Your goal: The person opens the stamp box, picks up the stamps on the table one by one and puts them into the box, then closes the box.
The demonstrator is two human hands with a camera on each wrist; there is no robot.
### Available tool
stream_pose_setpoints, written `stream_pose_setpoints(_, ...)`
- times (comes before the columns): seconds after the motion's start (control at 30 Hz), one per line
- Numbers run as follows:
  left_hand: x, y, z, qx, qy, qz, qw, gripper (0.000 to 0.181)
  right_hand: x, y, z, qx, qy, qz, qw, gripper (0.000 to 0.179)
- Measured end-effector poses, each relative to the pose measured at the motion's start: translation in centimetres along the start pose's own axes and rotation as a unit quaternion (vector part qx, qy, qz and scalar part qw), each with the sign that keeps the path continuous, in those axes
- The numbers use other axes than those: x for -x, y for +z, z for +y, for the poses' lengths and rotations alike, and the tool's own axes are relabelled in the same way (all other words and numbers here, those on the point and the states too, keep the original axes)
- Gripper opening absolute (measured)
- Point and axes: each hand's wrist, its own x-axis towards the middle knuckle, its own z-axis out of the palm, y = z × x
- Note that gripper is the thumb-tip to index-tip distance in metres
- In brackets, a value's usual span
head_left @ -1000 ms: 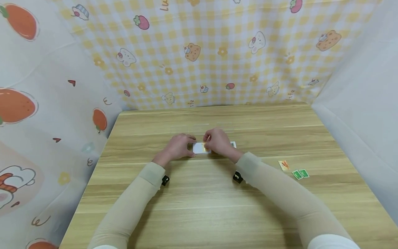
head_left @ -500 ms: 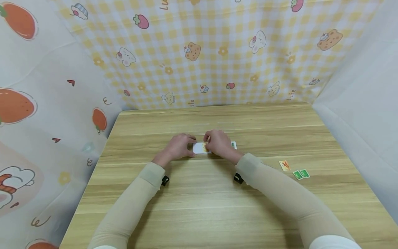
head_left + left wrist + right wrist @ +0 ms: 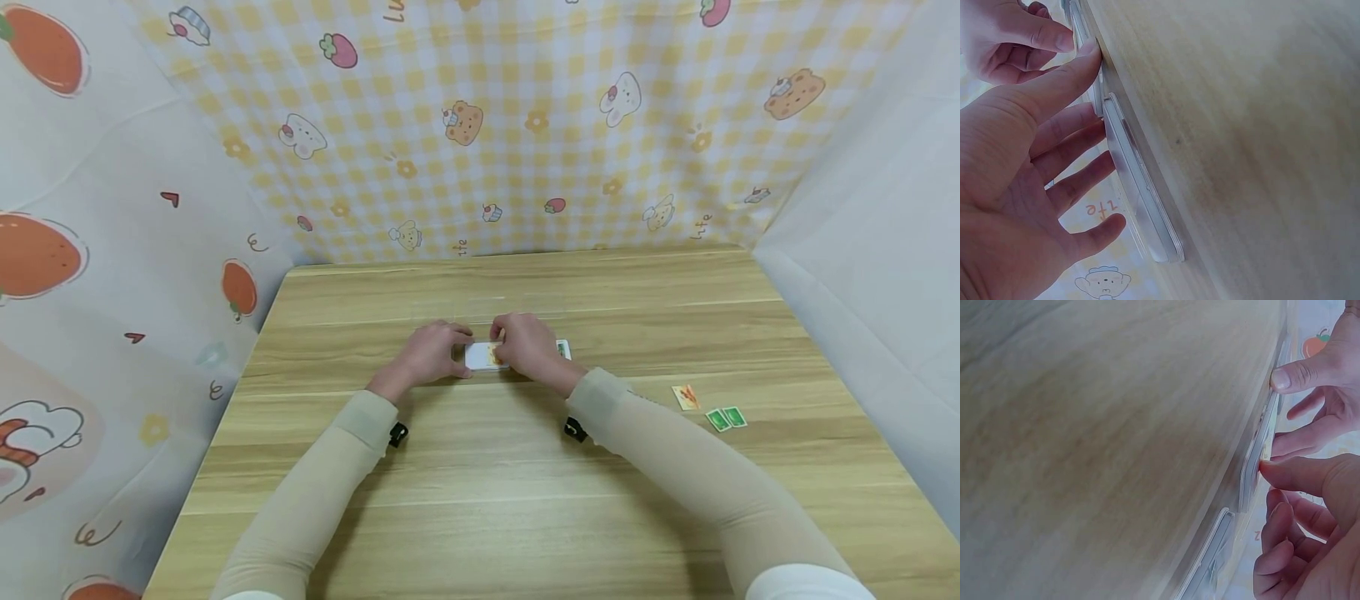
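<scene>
Lying on a wood-grained tabletop (image 3: 480,492), a white rectangular slab (image 3: 476,357) is gripped, thumb apart, by the left hand (image 3: 431,352); curled fingers of the right hand (image 3: 527,343) seem to pinch an orange-patterned card (image 3: 493,355) atop, probably placing it; next needs careful squaring

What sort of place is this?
Probably a small staged tabletop booth, perhaps for recording: a wood-grain table, a yellow-checked cartoon cloth hanging behind it, and plain white cloth along the right side.
</scene>
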Motion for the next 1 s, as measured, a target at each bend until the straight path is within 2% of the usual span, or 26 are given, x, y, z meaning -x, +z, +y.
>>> stream_pose_setpoints(0.27, -0.1, 0.1, -0.1, 0.001, 0.000, -0.003, 1.0000, 0.059, 0.0, -0.3, -0.1, 0.011, -0.002, -0.004, 0.9999, 0.016)
stream_pose_setpoints(0.53, -0.1, 0.1, -0.1, 0.004, 0.001, -0.001, 1.0000, 0.060, 0.3, -2.1, -0.7, 0.008, -0.034, 0.010, 0.9993, 0.015)
stream_pose_setpoints(0.73, -0.2, 0.1, -0.1, 0.005, -0.002, -0.001, 1.0000, 0.061, 1.2, -3.4, -0.5, 0.010, -0.050, 0.005, 0.9987, 0.016)
stream_pose_setpoints(1.0, 0.1, 0.1, 0.1, 0.008, -0.016, -0.004, 0.9998, 0.062, 3.1, -5.5, 1.1, 0.008, -0.058, 0.002, 0.9983, 0.022)
